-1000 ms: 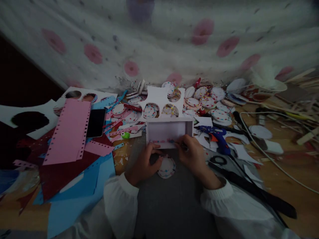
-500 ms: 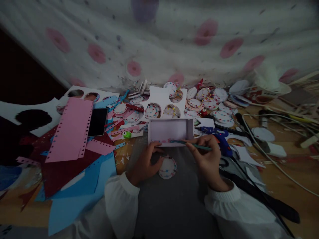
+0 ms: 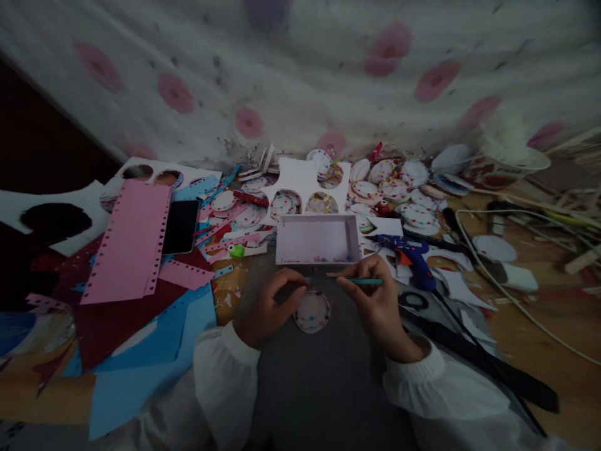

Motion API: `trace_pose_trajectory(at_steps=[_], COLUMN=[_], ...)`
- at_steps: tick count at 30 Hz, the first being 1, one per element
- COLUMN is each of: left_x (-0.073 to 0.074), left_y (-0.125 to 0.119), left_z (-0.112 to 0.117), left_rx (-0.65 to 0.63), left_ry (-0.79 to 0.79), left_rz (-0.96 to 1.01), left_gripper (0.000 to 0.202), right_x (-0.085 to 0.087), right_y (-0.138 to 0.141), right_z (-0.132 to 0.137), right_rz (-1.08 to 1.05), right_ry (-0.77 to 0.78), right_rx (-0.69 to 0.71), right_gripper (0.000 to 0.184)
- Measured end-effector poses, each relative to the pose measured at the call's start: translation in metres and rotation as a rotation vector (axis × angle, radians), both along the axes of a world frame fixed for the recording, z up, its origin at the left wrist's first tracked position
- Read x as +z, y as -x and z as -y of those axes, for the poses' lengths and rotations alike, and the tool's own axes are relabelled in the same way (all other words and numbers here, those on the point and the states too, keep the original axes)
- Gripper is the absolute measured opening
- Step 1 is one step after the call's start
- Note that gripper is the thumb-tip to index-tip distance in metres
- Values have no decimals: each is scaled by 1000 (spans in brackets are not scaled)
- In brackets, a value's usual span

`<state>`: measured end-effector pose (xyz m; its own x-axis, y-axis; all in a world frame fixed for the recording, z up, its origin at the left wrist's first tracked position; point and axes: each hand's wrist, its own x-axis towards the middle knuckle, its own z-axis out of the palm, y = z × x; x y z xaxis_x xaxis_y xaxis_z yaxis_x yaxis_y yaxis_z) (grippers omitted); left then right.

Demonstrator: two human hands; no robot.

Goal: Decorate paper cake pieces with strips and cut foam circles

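Observation:
My right hand [image 3: 373, 304] pinches a thin teal pencil-like tool [image 3: 345, 281] that lies level, its tip pointing left toward my left hand [image 3: 267, 307]. My left hand is curled, its fingertips meeting the tool's left end just above a round speckled paper disc [image 3: 312, 311] lying on the dark grey mat [image 3: 323, 382]. Just beyond both hands sits a shallow white box [image 3: 317, 240] with confetti bits along its near inside edge.
A blue glue gun [image 3: 409, 254] and black scissors [image 3: 416, 302] lie to the right. Pink punched paper [image 3: 129, 241], a dark phone [image 3: 181, 227] and blue and red sheets [image 3: 141, 351] cover the left. Several speckled discs [image 3: 394, 181] and a white cut-out sheet [image 3: 305, 188] lie behind the box. A white cable [image 3: 507, 294] runs right.
The box, tilted up a second ago, now lies flat and both hands have come off it toward me. The right hand has turned the tool level above the disc.

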<state>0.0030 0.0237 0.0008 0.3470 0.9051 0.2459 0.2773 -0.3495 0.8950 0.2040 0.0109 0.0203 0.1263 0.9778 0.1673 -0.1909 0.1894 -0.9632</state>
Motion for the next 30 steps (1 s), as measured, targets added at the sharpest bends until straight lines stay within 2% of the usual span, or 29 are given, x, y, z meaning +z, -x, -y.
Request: trace_pose_trajectory(at_steps=[6,14,25,30], left_x=[0,10,14,9], left_y=[-2,-3,-1,1], left_z=[-1,-2,-4,-5], left_rx=[43,92,55,74], left_ry=[47,200,219,114], left_rz=[39,99,135,132], left_gripper=[9,14,17,9], right_x=[-2,-3,-3,-1], right_y=[5,1,3,3], right_z=[1,0,3,5], right_rz=[6,-45,84,181], right_ry=[-13,31,-59,-114], right_rx=[34,-4,123,126], right_gripper=[35,35,26,21])
